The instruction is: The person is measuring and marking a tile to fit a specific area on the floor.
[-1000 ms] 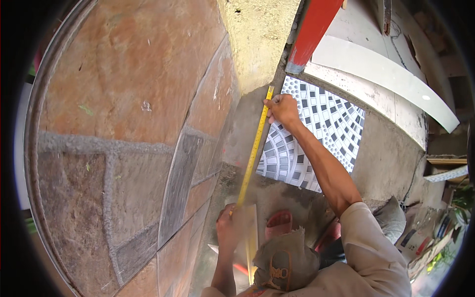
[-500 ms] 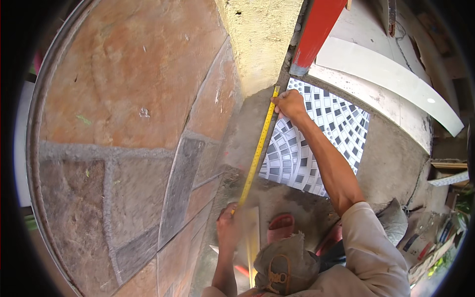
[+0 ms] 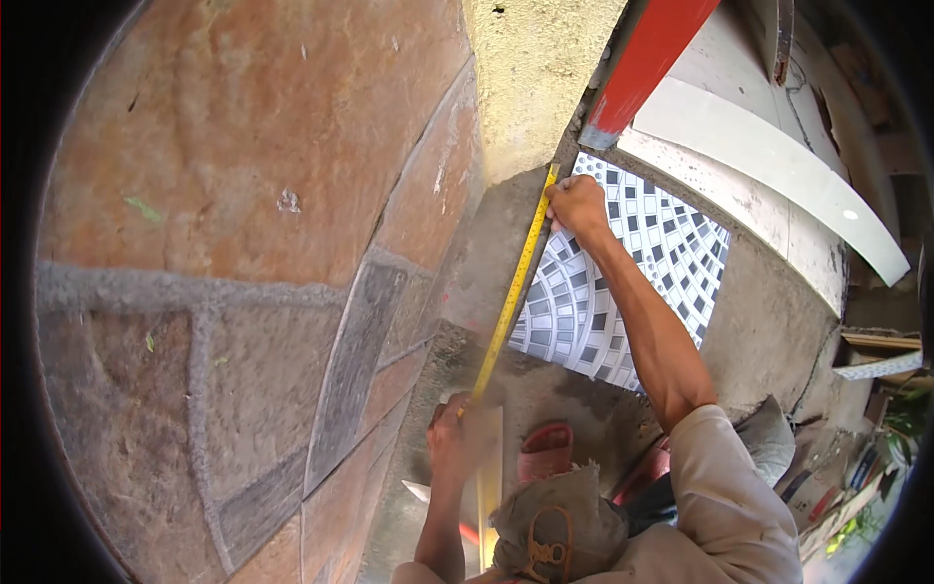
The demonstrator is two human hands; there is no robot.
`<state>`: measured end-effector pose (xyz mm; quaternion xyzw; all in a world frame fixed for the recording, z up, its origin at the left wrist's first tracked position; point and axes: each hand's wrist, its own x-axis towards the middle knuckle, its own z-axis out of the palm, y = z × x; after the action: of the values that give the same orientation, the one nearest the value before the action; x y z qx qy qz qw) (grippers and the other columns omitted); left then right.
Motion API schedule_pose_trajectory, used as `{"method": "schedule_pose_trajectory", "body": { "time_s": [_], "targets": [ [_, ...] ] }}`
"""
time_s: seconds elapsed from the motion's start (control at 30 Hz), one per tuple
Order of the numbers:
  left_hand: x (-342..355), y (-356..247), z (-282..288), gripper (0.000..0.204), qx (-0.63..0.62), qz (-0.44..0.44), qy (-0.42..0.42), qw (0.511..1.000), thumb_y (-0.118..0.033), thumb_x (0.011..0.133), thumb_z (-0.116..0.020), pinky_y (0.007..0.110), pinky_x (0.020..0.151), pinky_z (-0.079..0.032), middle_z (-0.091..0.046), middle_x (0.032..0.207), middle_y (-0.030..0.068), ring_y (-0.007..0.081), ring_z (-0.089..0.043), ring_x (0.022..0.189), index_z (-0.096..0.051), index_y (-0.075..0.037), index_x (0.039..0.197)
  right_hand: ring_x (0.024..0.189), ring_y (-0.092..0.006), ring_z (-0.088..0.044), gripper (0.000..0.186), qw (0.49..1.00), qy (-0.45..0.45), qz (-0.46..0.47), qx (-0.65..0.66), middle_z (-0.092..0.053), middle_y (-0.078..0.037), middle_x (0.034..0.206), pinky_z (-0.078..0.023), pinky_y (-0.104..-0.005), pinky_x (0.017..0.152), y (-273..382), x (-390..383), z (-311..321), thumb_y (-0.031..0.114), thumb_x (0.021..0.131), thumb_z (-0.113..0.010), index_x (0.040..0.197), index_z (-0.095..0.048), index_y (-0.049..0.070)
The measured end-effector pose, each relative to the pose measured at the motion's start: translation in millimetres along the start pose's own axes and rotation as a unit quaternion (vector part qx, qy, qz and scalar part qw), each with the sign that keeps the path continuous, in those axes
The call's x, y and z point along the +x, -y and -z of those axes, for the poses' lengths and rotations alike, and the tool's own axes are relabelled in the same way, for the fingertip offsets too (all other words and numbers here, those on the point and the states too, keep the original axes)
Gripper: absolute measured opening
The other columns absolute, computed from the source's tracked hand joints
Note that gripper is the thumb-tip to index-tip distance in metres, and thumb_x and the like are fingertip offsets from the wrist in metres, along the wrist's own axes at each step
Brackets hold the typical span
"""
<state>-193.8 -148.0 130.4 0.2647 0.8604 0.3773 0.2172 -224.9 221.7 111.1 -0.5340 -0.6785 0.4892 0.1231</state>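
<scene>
A yellow tape measure (image 3: 519, 281) is stretched out along the left edge of a square floor tile (image 3: 618, 292) with a grey, black and white mosaic pattern. My right hand (image 3: 581, 206) reaches over the tile and pinches the tape close to its far end, by the tile's upper left corner. Nearer to me, my left hand (image 3: 449, 438) is closed on the tape's near part. A blurred patch beside that hand hides whether the tape's case is there.
Stone slabs (image 3: 263, 389) fill the left side. A yellow wall corner (image 3: 535, 88) and a red post (image 3: 654, 73) stand at the far end. White curved panels (image 3: 769, 161) lie at the right. Below my hands are a long yellowish bar (image 3: 489, 487) and a pink slipper (image 3: 546, 451).
The view has shifted slightly, so the slabs look larger at the left. Both hands keep their hold on the tape, which still runs along the tile's left edge.
</scene>
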Motion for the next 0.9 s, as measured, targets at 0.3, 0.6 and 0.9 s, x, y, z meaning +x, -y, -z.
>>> {"method": "schedule_pose_trajectory", "body": {
  "time_s": [0.3,0.6,0.9],
  "targets": [
    [1,5,5,0.023,-0.026,0.141,0.067,0.987,-0.021,0.088,-0.061,0.046,0.082,-0.05,-0.067,0.095,0.0175,0.0379,-0.063,0.092,-0.067,-0.008,0.106,0.052,-0.0218,-0.068,0.022,1.0,0.023,0.003,-0.004,-0.068,-0.015,0.061,-0.057,-0.0329,0.062,-2,6,4,0.015,0.083,-0.063,0.071,-0.07,-0.002],
    [3,-7,-2,0.026,0.004,0.134,0.07,0.989,-0.026,0.093,-0.054,0.048,0.082,-0.049,-0.066,0.093,0.0218,0.0417,-0.063,0.092,-0.067,-0.008,0.106,0.054,-0.0214,-0.069,0.022,0.999,0.025,-0.007,0.028,-0.069,-0.015,0.064,-0.058,-0.0322,0.064,-3,7,18,0.014,0.082,-0.061,0.072,-0.07,-0.002],
    [2,-2,-4,0.026,0.006,0.113,0.075,0.991,-0.026,0.091,-0.055,0.047,0.085,-0.048,-0.067,0.096,0.0206,0.0398,-0.063,0.094,-0.067,-0.009,0.108,0.04,-0.0138,-0.057,0.019,0.999,0.006,0.004,0.04,-0.066,-0.009,0.06,-0.046,-0.0275,0.041,-8,7,22,0.01,0.085,-0.067,0.072,-0.068,-0.003]
  ]
}}
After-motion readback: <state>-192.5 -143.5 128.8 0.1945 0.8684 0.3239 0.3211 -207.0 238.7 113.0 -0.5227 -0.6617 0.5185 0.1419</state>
